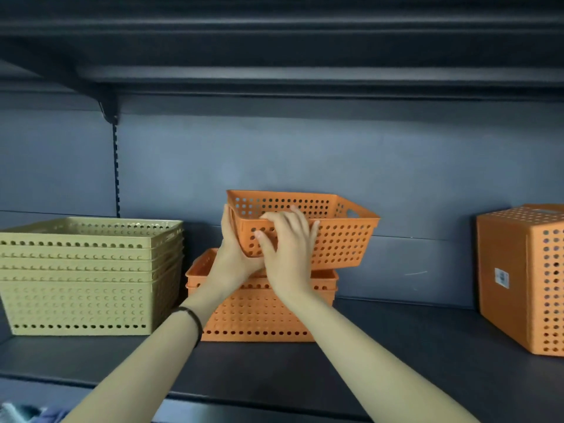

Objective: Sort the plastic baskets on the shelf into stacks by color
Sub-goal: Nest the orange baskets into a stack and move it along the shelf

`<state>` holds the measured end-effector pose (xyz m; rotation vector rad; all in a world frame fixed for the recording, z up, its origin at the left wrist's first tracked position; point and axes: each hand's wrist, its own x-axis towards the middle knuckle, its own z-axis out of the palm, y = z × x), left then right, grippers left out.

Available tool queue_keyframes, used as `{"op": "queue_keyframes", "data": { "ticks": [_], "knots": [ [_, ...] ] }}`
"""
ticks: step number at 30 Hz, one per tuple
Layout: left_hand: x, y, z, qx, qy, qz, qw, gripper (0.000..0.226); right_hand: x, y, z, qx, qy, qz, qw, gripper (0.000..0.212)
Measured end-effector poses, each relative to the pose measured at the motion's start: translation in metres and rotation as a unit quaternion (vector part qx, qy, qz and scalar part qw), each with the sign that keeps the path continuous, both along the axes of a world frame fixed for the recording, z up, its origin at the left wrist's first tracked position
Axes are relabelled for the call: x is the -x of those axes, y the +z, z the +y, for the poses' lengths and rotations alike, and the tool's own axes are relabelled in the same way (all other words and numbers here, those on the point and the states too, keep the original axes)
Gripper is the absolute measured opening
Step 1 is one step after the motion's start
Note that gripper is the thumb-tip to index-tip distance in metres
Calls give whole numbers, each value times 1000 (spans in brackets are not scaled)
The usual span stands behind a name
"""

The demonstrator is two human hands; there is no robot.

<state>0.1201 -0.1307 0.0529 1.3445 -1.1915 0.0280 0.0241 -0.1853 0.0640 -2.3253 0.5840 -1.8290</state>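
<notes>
You're holding the orange basket just above the orange stack mid-shelf, with your left hand and right hand both gripping its near-left corner. It's hanging skewed with the right end unsupported, so it's probably going to jam crooked or slide off.

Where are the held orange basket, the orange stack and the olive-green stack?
held orange basket [341,242], head view, front wall.
orange stack [259,315], head view, front wall.
olive-green stack [76,300], head view, front wall.
</notes>
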Motion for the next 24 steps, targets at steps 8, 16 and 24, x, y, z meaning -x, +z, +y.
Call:
{"op": "queue_keyframes", "data": {
  "ticks": [8, 16, 24],
  "knots": [
    [-24, 4, 12, -10, 4, 7, 1000, 120, 20, -3, -8, 31, 64, 0, 997, 35],
    [-55, 0, 28, -57, -19, 22, 998, 125, 61, -37, -84, -243, -49, -38, 968, 93],
    [-67, -5, 33, -66, 48, -3, 997, 55, 64, -37, -78, -286, 125, -33, 949, 56]
  ]
}}
